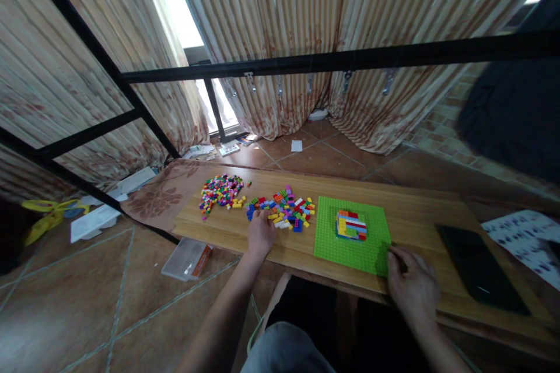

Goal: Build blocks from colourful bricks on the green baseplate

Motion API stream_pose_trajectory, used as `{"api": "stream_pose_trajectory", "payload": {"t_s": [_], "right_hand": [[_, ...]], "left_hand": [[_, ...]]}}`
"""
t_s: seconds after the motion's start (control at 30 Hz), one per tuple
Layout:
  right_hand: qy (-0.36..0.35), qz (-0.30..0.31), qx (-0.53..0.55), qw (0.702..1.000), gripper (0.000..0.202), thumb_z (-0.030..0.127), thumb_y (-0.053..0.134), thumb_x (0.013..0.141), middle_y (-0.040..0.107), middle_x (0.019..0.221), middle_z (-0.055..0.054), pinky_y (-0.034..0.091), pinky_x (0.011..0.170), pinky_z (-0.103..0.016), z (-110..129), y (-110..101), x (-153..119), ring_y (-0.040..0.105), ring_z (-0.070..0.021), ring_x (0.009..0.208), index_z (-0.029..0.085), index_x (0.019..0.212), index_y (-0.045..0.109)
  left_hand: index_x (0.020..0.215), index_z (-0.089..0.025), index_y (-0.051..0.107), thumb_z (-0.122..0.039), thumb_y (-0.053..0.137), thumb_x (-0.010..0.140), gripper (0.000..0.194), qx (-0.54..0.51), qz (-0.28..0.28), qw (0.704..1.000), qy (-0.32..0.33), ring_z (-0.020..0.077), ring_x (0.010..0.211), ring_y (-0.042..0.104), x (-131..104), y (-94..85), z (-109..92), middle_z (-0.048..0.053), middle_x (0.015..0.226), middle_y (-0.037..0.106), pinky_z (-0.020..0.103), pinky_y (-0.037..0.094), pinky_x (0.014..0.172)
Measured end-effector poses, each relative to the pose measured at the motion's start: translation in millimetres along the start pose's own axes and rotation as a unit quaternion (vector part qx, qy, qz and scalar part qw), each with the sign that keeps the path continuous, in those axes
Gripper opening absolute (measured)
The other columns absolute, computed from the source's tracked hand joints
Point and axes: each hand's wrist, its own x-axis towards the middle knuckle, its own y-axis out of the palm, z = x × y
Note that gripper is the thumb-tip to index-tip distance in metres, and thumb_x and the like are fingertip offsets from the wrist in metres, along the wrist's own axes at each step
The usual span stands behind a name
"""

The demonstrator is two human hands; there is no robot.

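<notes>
My left hand (261,234) reaches down at the near left edge of a loose pile of toy building bricks (286,210) in many colours. Its fingers are bent together beside blue bricks, and whatever they pinch is hidden. A green studded baseplate (329,239) lies flat to the right of the pile. On it stands a small block build (351,225) of yellow, red, white and blue bricks, several layers high. My right hand (412,282) is at the baseplate's near right corner, thumb and curled fingers closed on its edge.
A heap of smaller bricks (221,190) lies on the left of the wooden board (280,253). A dark tablet-like slab (481,268) and a printed sheet (525,239) are at the right. A clear plastic box (186,259) sits below the left edge. A black metal bar (306,64) crosses behind.
</notes>
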Motion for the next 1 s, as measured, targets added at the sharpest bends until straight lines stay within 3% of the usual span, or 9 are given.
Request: {"api": "stream_pose_trajectory", "payload": {"t_s": [0.17, 0.3, 0.47, 0.73, 1.0], "right_hand": [[0.003, 0.003, 0.005, 1.000, 0.036, 0.042, 0.041, 0.086, 0.067, 0.097, -0.012, 0.045, 0.083, -0.042, 0.7, 0.2, 0.1, 0.059, -0.0280, 0.091, 0.017, 0.094, 0.066], [0.010, 0.005, 0.019, 1.000, 0.035, 0.042, 0.042, 0.086, 0.066, 0.096, -0.012, 0.044, 0.085, -0.043, -0.3, 2.0, -0.7, 0.058, -0.0276, 0.092, 0.018, 0.094, 0.066], [0.021, 0.001, 0.023, 0.999, 0.034, 0.041, 0.043, 0.087, 0.066, 0.099, -0.011, 0.044, 0.086, -0.042, 1.9, 3.1, -1.1, 0.057, -0.0259, 0.093, 0.019, 0.094, 0.066], [0.040, 0.006, 0.031, 0.999, 0.029, 0.035, 0.044, 0.088, 0.066, 0.101, -0.010, 0.042, 0.086, -0.040, 12.2, 0.2, 1.9, 0.055, -0.0243, 0.095, 0.019, 0.095, 0.067], [0.049, 0.015, 0.042, 0.998, 0.026, 0.031, 0.045, 0.087, 0.066, 0.102, -0.009, 0.042, 0.086, -0.040, 16.7, -2.6, 3.3, 0.054, -0.0242, 0.096, 0.019, 0.095, 0.067]], "left_hand": [[0.096, -0.020, 0.067, -0.007, 0.048, 0.076, 0.031, -0.036, 0.011, 0.999, -0.007, 0.0175, 0.089, 0.061, 6.7, 0.3, 2.8, 0.006, 0.096, 0.065, 0.027, 0.046, 0.082], [0.096, -0.022, 0.067, -0.016, 0.047, 0.084, 0.024, 0.000, -0.004, 1.000, -0.006, 0.0177, 0.087, 0.061, 15.9, -1.5, -5.8, 0.006, 0.097, 0.064, 0.027, 0.046, 0.078], [0.093, -0.022, 0.067, -0.023, 0.045, 0.085, 0.023, 0.081, 0.031, 0.996, 0.018, 0.0196, 0.084, 0.061, 25.8, -5.3, -18.5, 0.009, 0.098, 0.062, 0.028, 0.045, 0.075], [0.092, -0.020, 0.065, -0.025, 0.045, 0.084, 0.022, 0.133, 0.091, 0.987, 0.003, 0.0222, 0.093, 0.060, 46.6, -6.5, -21.7, 0.009, 0.096, 0.064, 0.029, 0.044, 0.079], [0.098, -0.017, 0.058, -0.025, 0.040, 0.088, 0.023, 0.187, 0.084, 0.979, 0.018, 0.0242, 0.091, 0.061, 40.7, -5.7, -26.0, 0.013, 0.105, 0.061, 0.032, 0.044, 0.074]]}}
